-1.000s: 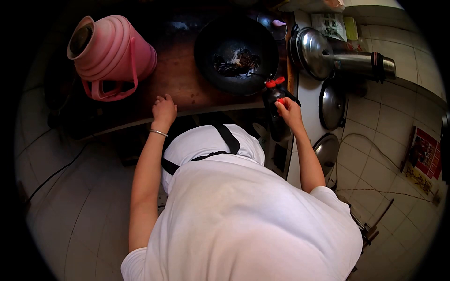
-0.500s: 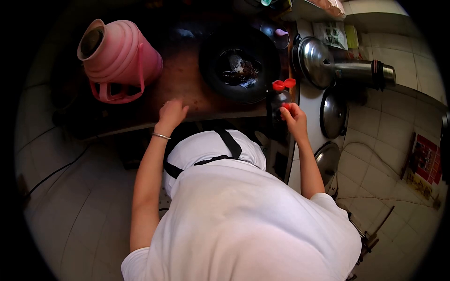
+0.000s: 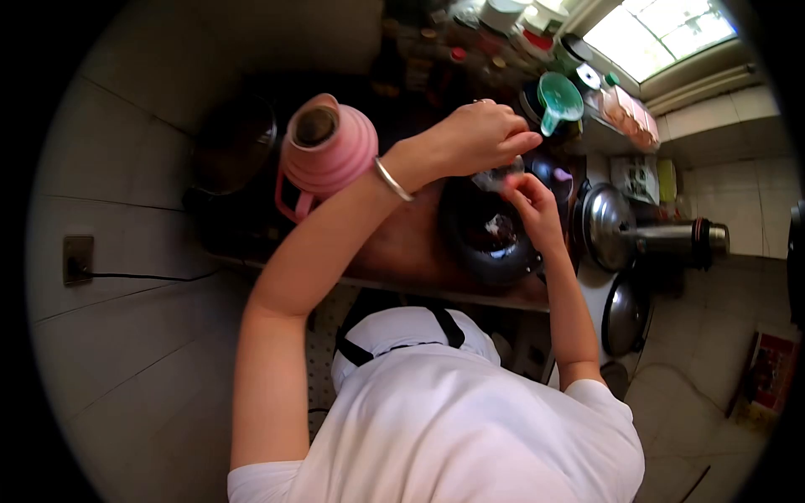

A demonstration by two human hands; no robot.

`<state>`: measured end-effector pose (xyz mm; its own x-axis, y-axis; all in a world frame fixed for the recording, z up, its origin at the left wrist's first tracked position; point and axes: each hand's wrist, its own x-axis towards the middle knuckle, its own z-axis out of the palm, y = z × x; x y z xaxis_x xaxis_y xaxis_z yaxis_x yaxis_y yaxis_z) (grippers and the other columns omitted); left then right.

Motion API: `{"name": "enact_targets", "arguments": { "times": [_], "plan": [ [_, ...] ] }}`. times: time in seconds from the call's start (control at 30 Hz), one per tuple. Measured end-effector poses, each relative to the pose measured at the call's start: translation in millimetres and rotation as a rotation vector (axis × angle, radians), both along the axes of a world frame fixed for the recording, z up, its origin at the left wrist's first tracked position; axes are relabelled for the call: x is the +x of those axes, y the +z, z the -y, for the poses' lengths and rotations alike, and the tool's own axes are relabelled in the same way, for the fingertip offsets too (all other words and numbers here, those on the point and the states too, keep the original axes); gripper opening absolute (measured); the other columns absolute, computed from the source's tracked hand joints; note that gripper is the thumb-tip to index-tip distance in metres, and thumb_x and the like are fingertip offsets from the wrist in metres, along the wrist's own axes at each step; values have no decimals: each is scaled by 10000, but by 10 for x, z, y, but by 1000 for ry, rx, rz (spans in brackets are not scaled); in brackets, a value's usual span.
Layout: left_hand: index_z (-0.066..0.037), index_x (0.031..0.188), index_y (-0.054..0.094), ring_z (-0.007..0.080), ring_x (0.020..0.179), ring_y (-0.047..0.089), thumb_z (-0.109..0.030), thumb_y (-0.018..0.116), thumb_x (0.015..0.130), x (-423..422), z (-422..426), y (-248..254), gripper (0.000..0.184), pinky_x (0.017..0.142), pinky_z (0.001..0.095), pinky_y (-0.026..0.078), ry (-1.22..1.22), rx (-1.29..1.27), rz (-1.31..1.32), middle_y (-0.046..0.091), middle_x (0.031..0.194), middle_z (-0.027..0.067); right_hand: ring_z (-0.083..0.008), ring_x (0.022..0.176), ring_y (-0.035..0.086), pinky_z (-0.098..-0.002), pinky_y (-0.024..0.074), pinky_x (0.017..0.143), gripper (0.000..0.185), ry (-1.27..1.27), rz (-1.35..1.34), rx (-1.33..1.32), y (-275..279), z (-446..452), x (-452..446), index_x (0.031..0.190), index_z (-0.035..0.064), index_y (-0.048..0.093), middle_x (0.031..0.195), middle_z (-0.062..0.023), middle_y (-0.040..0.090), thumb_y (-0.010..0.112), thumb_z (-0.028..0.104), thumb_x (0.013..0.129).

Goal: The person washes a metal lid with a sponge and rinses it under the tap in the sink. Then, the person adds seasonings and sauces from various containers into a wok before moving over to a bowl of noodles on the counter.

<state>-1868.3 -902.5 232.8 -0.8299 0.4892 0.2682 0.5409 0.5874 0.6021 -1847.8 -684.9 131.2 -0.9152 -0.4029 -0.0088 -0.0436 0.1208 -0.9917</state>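
Observation:
My left hand [image 3: 486, 138], with a silver bangle at its wrist, is raised above the far side of the dark wok [image 3: 490, 239]. Its fingers are curled together; what they hold is hidden. Just below it, my right hand [image 3: 537, 210] pinches at the edge of a small clear container [image 3: 495, 176], where a bit of red shows at the fingertips. The container is blurred and partly covered by both hands. Inside the wok lies something dark and glossy with a pale patch.
A pink jug [image 3: 335, 151] stands left of my left forearm. Beyond the hands are a green ladle-like cup [image 3: 560, 101] and blurred bottles. Metal lids [image 3: 608, 225] and a steel flask [image 3: 675, 241] are at the right, below a window [image 3: 662, 33].
My left hand has moved from the counter's front edge up and right, beside the right hand. The right hand now reaches over the wok. The view has tilted up, showing the window.

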Motion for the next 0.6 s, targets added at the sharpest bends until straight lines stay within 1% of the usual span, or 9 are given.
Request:
{"name": "enact_targets", "arguments": {
  "times": [0.03, 0.1, 0.17, 0.23, 0.27, 0.4, 0.5, 0.57, 0.6],
  "plan": [
    [-4, 994, 624, 269, 841, 608, -296, 496, 934, -23, 123, 10, 325, 789, 359, 475, 14, -14, -13, 624, 914, 109, -21, 761, 500, -174, 409, 684, 65, 14, -13, -14, -18, 139, -123, 933, 18, 587, 810, 50, 548, 590, 71, 896],
    [-15, 942, 627, 332, 851, 599, -247, 509, 908, -62, 395, 34, 263, 779, 405, 475, 68, -186, -189, 607, 872, 142, -24, 763, 505, -180, 415, 687, 86, 52, -87, 45, -38, 427, -379, 920, 18, 594, 818, 52, 563, 602, 100, 896],
    [-22, 954, 629, 339, 879, 601, -211, 507, 900, -190, 692, 157, 232, 784, 408, 477, 97, -260, -194, 612, 877, 151, -24, 762, 510, -186, 420, 687, 96, 79, -119, 1, -72, 743, -640, 919, 20, 602, 817, 49, 577, 614, 111, 890],
    [-25, 971, 626, 343, 878, 595, -195, 508, 890, -328, 984, 290, 222, 787, 409, 479, 104, -476, -44, 610, 898, 166, -29, 761, 524, -193, 426, 685, 108, 108, -118, -8, -95, 1078, -879, 939, 23, 608, 810, 38, 594, 629, 108, 876],
    [-19, 961, 618, 347, 898, 591, -174, 509, 879, -403, 1156, 250, 206, 791, 416, 479, 119, -457, -75, 614, 931, 173, -35, 762, 540, -203, 436, 691, 118, 117, -123, -14, -120, 1264, -974, 948, 21, 613, 807, 26, 607, 639, 100, 864],
    [-20, 993, 597, 346, 930, 588, -125, 494, 872, -725, 1843, 0, 190, 794, 429, 479, 193, -465, -73, 614, 986, 175, -65, 789, 566, -225, 454, 725, 125, 198, -42, -163, -376, 2103, -1321, 968, 12, 626, 853, -4, 643, 633, 55, 851],
    [-33, 1095, 564, 368, 956, 580, -67, 483, 855, -990, 2304, -389, 255, 816, 436, 476, 254, -436, -91, 603, 1063, 178, -94, 781, 579, -235, 455, 722, 120, 173, 96, -267, -745, 2723, -1540, 954, -2, 634, 853, -21, 652, 621, 27, 838],
    [-39, 1207, 510, 385, 1006, 563, -33, 483, 838, -1153, 2516, -639, 370, 865, 439, 466, 362, -623, 19, 574, 1171, 170, -97, 767, 587, -251, 463, 706, 134, 135, 66, -197, -1073, 3072, -1710, 953, -8, 647, 836, -35, 666, 630, 32, 826],
    [-29, 1260, 477, 396, 1066, 536, -13, 492, 820, -1194, 2601, -802, 440, 915, 437, 448, 406, -650, -52, 536, 1260, 158, -97, 767, 587, -251, 463, 706, 134, 124, 65, -200, -1186, 3241, -1765, 953, -8, 647, 836, -35, 666, 630, 32, 826]
  ]
}}
